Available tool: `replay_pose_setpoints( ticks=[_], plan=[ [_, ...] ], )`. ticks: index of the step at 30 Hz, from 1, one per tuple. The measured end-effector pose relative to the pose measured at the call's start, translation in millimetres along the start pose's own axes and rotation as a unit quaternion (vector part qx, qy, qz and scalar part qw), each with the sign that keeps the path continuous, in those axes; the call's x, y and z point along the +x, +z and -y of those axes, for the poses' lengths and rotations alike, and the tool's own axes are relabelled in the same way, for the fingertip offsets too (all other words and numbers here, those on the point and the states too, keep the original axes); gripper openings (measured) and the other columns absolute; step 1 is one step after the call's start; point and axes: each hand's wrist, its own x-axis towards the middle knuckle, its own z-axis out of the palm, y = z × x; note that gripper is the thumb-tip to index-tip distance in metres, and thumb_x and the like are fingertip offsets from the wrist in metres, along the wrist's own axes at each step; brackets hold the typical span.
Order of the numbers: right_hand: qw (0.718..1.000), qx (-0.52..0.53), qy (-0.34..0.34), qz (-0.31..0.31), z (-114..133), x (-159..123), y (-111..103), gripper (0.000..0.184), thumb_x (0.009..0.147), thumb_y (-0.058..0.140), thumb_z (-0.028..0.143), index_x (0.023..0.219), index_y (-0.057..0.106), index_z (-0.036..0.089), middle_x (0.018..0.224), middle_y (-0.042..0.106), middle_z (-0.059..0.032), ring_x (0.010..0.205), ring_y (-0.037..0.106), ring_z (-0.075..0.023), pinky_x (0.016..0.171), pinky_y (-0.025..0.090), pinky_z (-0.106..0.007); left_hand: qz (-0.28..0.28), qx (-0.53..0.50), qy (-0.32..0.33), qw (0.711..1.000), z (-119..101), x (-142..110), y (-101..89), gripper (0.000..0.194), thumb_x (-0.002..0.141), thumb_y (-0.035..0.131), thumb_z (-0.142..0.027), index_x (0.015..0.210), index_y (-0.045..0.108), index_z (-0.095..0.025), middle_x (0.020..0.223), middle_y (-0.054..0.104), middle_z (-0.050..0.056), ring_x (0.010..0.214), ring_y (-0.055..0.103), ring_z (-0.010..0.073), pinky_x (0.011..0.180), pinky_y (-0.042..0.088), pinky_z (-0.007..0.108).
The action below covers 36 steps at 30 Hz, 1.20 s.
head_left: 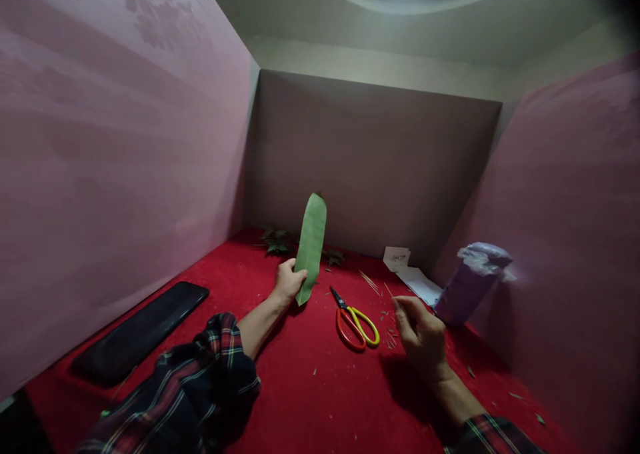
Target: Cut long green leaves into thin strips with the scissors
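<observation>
A long green leaf point(312, 241) stands nearly upright in my left hand point(289, 281), pinched near its lower end between thumb and fingers. My right hand point(420, 331) is closed on a thin toothpick point(388, 290), whose tip points up and to the left. Between the two hands lies a pair of scissors point(353, 317) with one red and one yellow handle, its blades together. Several more toothpicks point(369, 281) rest on the cloth just beyond my right hand.
Red cloth point(300, 387) covers the table, dotted with leaf scraps point(391, 334). A black case-like object point(143, 331) lies at left. Leafy sprigs point(278, 241) are at the back. White papers point(417, 284) and a purple plastic-wrapped package point(470, 284) stand at right. Pink panels point(125, 174) enclose the sides.
</observation>
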Motion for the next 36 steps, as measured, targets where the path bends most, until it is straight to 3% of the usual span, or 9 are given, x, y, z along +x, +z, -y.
replay_pose_setpoints(
  ticks=[22,32,36],
  plan=[
    [1.0,-0.006,0.009,0.028,3,-4,5,0.017,0.085,0.046,0.031,0.079,0.055,0.018,0.05,0.045,0.0048,0.04,0.043,-0.01,0.044,0.034,-0.021,0.012,-0.03,-0.021,0.999,-3,-4,1.5,0.018,0.05,0.059,-0.013,0.068,0.063,-0.012,0.057,0.062,0.0,0.052,0.054,0.0132,0.048,0.039,0.021],
    [0.998,0.009,0.0,0.056,5,-6,9,0.015,0.084,0.048,0.027,0.079,0.058,0.018,0.06,0.058,0.0003,0.048,0.051,-0.0119,0.05,0.039,-0.022,0.053,-0.118,-0.108,0.986,-15,-11,4.3,0.027,0.044,0.068,-0.016,0.069,0.062,-0.011,0.06,0.065,0.003,0.051,0.057,0.0151,0.05,0.045,0.026],
    [0.997,0.027,-0.008,0.067,16,-4,14,0.014,0.084,0.048,0.026,0.08,0.058,0.018,0.062,0.058,-0.0005,0.05,0.051,-0.0125,0.052,0.04,-0.023,0.08,-0.15,-0.139,0.976,-15,-14,5.7,0.032,0.043,0.071,-0.018,0.073,0.064,-0.01,0.064,0.067,0.005,0.053,0.06,0.0169,0.053,0.047,0.029]
  ],
)
